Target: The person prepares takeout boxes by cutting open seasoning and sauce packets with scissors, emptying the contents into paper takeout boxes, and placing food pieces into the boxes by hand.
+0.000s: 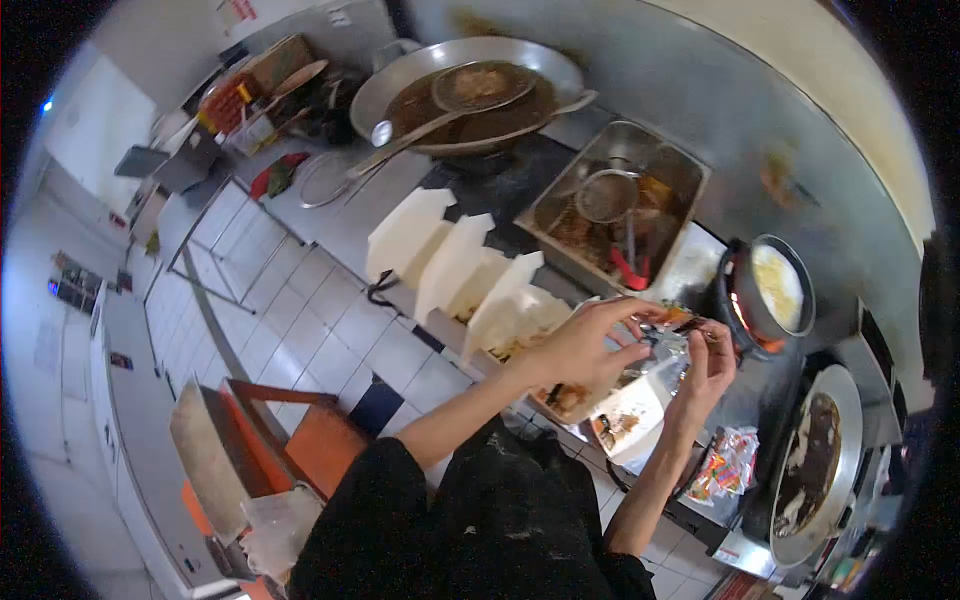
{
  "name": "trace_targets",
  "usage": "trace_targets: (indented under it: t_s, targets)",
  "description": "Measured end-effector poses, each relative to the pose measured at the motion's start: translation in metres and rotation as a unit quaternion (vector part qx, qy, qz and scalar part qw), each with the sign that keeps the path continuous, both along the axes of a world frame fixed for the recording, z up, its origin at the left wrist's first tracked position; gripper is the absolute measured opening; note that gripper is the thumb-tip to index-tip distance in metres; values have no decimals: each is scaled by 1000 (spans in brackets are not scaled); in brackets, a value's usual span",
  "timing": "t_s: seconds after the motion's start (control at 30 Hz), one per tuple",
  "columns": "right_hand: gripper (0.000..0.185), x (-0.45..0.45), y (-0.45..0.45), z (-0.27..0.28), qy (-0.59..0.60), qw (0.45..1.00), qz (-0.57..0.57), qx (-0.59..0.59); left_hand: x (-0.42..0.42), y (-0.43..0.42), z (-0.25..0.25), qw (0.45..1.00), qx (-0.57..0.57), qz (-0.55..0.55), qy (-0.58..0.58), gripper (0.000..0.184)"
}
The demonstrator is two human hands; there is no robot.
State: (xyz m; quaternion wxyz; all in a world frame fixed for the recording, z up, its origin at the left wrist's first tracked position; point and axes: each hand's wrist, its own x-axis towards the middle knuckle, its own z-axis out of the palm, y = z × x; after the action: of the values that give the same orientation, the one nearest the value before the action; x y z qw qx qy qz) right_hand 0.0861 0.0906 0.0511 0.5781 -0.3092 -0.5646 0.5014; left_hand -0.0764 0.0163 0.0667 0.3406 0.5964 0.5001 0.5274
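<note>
My left hand point(595, 345) and my right hand point(712, 360) are close together over the row of food boxes. Between their fingertips is a small shiny foil sachet point(668, 343), with orange and dark parts near its upper edge. Both hands have their fingers pinched on it. Below my hands is an open white takeaway box point(640, 405) with some food inside. More open boxes point(515, 305) with raised pale lids stand in a row to the left, several holding food. The contents of the sachet cannot be made out.
A large wok point(365, 110) of dark oil holds a strainer at the back. Nearby sits a metal tray point(530, 215) with a skimmer and red-handled tongs. A pot point(808, 300) stands on a lit burner; another wok point(850, 430) and colourful sachets point(728, 465) are at right.
</note>
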Motion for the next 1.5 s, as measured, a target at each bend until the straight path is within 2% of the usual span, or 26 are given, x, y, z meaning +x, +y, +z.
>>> trace_targets:
  t_s: [0.03, 0.07, 0.1, 0.17, 0.23, 0.27, 0.3, 0.33, 0.4, 0.5, 0.53, 0.57, 0.63, 0.67, 0.73, 0.8, 0.83, 0.9, 0.93, 0.97, 1.03, 1.07, 1.13, 1.23, 1.37, 1.5]
  targets:
    - [6, -22, -15, 5, -11, 999, 31, -8, -12, -20, -2, 998, 6, 23, -55, 38]
    - [7, -47, -32, 9, 10, 997, 70, -24, -29, -38, -8, 998, 4, 31, -62, 38]
    - [9, -72, -45, 12, -31, 997, 77, -8, -48, -54, -15, 994, -17, 56, -94, 35]
    - [10, -123, -78, 14, 7, 985, 157, -75, -85, -89, -27, 988, -35, 80, -129, 34]
    - [11, -172, -109, 16, -20, 976, 193, -96, -120, -121, -37, 965, 2, 177, -192, 27]
    - [11, -198, -121, 7, -20, 973, 209, -100, -138, -138, -42, 966, 0, 170, -196, 27]
    - [10, -225, -133, -3, -19, 969, 223, -104, -157, -156, -46, 957, -30, 227, -178, 24]
    - [10, -250, -145, -9, -18, 959, 237, -154, -181, -166, -49, 947, -57, 278, -153, 21]
    - [12, -295, -170, -11, 11, 914, 277, -298, -226, -183, -70, 938, -68, 291, -176, 19]
    - [13, -357, -191, -56, 47, 917, 252, -306, -278, -200, -100, 930, -76, 305, -192, 13]
    - [24, -369, -195, -79, 78, 896, 261, -350, -293, -200, -105, 928, -108, 315, -167, 11]
    - [24, -378, -198, -86, 81, 900, 247, -349, -307, -197, -113, 926, -140, 322, -140, 10]
    - [36, -387, -203, -93, 46, 910, 193, -364, -327, -189, -139, 932, -151, 297, -144, 8]
    - [36, -386, -206, -94, 46, 913, 180, -363, -333, -183, -146, 931, -153, 284, -169, 9]
    - [44, -379, -211, -94, -46, 957, 102, -266, -339, -171, -166, 931, -155, 265, -196, 10]
    - [41, -363, -211, -78, -66, 967, 87, -231, -342, -161, -193, 907, -227, 244, -257, 13]
    - [39, -354, -210, -69, -88, 973, 80, -198, -344, -158, -211, 909, -226, 240, -257, 13]
    - [36, -336, -210, -58, -110, 970, 69, -207, -344, -155, -237, 904, -294, 188, -247, 16]
    - [33, -329, -211, -57, -131, 965, 63, -217, -339, -151, -234, 877, -299, 216, -307, 17]
    - [33, -323, -213, -61, -128, 965, 58, -219, -340, -148, -230, 878, -301, 213, -304, 17]
    - [28, -316, -216, -73, -81, 971, 31, -225, -346, -139, -215, 878, -366, 235, -203, 20]
    - [25, -315, -218, -77, -80, 970, 19, -231, -348, -137, -216, 879, -368, 231, -198, 20]
    - [24, -311, -222, -85, -80, 965, 20, -248, -353, -133, -222, 836, -365, 234, -338, 22]
    - [22, -306, -225, -85, -78, 958, 22, -276, -358, -131, -229, 821, -383, 230, -356, 23]
    - [19, -298, -226, -88, -76, 950, 16, -304, -362, -128, -240, 820, -423, 216, -318, 24]
    - [19, -289, -228, -97, -73, 955, 8, -289, -359, -124, -241, 810, -421, 219, -343, 25]
